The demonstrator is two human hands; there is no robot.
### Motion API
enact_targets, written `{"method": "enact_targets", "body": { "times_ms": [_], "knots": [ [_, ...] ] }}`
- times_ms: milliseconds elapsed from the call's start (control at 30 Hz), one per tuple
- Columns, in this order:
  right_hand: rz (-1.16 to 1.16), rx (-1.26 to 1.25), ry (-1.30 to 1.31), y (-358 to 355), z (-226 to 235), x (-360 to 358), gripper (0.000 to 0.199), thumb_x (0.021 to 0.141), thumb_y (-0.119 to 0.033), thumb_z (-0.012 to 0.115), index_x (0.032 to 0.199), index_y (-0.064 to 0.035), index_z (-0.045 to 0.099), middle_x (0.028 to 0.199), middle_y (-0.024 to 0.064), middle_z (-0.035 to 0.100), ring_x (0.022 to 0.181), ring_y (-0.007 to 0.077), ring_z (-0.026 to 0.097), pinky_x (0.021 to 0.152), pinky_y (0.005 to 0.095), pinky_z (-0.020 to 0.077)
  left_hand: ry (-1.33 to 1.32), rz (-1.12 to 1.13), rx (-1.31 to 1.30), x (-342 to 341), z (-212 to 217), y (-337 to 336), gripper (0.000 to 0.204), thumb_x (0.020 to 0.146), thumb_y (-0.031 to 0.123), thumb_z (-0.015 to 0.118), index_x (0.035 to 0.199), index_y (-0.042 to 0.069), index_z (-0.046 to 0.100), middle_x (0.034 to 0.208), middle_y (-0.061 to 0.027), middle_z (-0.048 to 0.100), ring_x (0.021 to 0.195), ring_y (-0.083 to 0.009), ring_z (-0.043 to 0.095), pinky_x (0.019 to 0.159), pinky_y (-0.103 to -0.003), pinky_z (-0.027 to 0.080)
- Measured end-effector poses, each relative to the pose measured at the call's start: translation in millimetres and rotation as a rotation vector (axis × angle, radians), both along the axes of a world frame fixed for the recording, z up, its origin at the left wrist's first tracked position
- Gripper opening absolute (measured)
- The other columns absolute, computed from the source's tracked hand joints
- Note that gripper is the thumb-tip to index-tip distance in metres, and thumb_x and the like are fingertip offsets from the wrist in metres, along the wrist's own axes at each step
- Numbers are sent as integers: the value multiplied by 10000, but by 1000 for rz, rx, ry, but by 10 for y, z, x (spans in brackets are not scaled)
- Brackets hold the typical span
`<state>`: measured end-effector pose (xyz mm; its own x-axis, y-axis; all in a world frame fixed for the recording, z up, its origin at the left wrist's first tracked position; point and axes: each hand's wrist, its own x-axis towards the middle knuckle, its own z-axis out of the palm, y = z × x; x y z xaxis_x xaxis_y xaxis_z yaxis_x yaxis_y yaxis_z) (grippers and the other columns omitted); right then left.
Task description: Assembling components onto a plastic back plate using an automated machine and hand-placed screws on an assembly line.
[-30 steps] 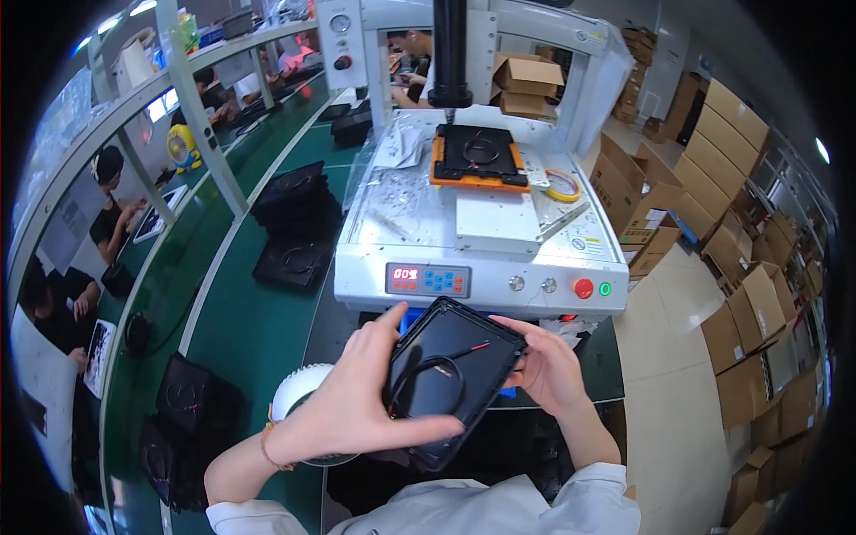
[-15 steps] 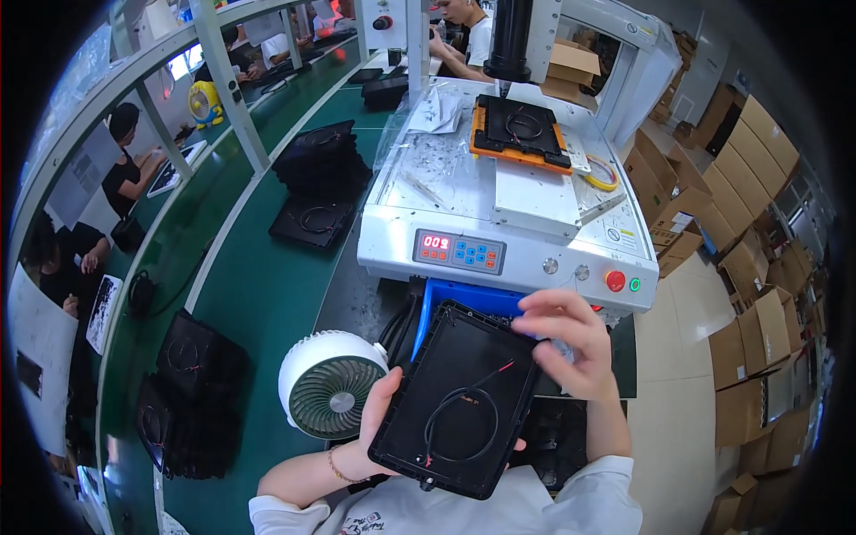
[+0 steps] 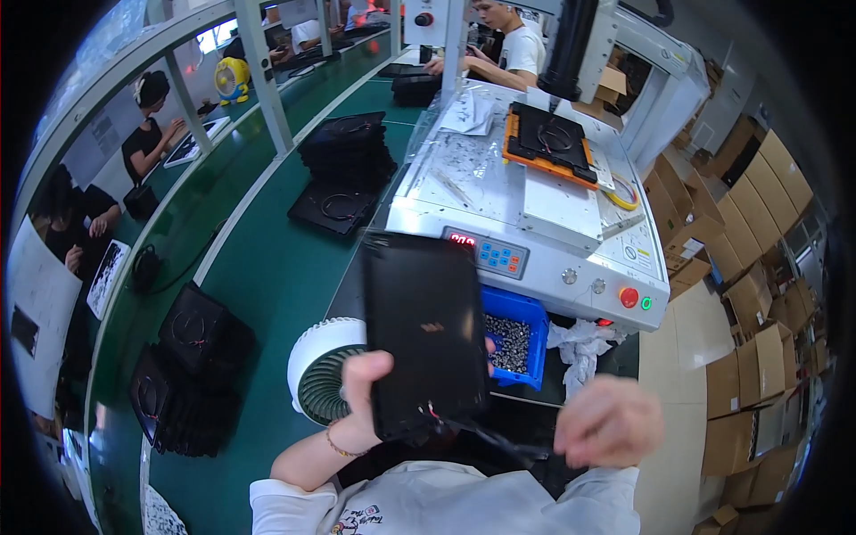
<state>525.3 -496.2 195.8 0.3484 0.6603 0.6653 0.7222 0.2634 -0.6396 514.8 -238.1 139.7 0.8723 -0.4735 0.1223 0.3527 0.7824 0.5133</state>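
Note:
My left hand point(image 3: 361, 392) grips the lower left edge of a black tablet-shaped panel point(image 3: 423, 330) and holds it upright before me, its smooth outer side facing the camera. A thin dark strip point(image 3: 499, 439) with a bit of red wire trails from the panel's lower edge toward my right hand point(image 3: 611, 419). That hand is blurred, low on the right, with its fingers curled. I cannot see whether it holds the strip.
A white fan point(image 3: 316, 374) and a blue bin of small screws point(image 3: 526, 312) sit just behind the panel. Beyond stands a white machine point(image 3: 535, 214) with an orange fixture point(image 3: 548, 143). Stacks of black panels point(image 3: 192, 357) lie on the green belt. Cardboard boxes point(image 3: 758, 267) are piled at the right. Other people work at the left and far end.
The panel has been turned over from its inner side with a wire loop to its smooth back, and raised. My right hand has left its upper edge and dropped to the lower right.

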Motion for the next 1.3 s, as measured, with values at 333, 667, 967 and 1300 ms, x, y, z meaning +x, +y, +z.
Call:
{"method": "enact_targets", "body": {
  "times_ms": [333, 667, 967, 1300],
  "knots": [
    [-462, -110, -383, 535, -294, -72, 376, 681, -206, 854, 985, -44, 702, 1010, 88, 682, 789, 220, 688, 657, 288, 564, -217, 522, 151, -13, 64, 197, 981, 758, 501, 575, 1502, -25, 212, 1471, -286, 360, 1338, -386, 431, 1121, -458, 362],
    [-360, -173, 500, 927, -696, -159, 85, 886, 22, 666, 965, 36, 636, 979, 99, 638, 776, 152, 652, 629, 241, 539, -109, 563, -8, 12, 98, 281, 1057, 633, 459, 609, 1494, -29, 240, 1448, -274, 386, 1340, -378, 432, 1115, -474, 369],
    [-96, 126, 918, 1064, -981, -97, 63, 901, 8, 669, 938, 41, 630, 941, 79, 642, 830, 110, 629, 737, 242, 512, -193, 595, 216, -87, 53, 260, 1116, 621, 577, 608, 1535, 70, 216, 1513, -189, 313, 1351, -386, 406, 1135, -528, 341],
    [12, 166, 1162, 1077, -1146, -41, 72, 897, -18, 687, 917, 18, 628, 916, 62, 662, 813, 108, 635, 739, 234, 516, -152, 506, 38, -95, -26, 280, 1098, 624, 420, 714, 1528, 56, 208, 1487, -236, 347, 1367, -350, 398, 1126, -443, 363]
  ]
}}
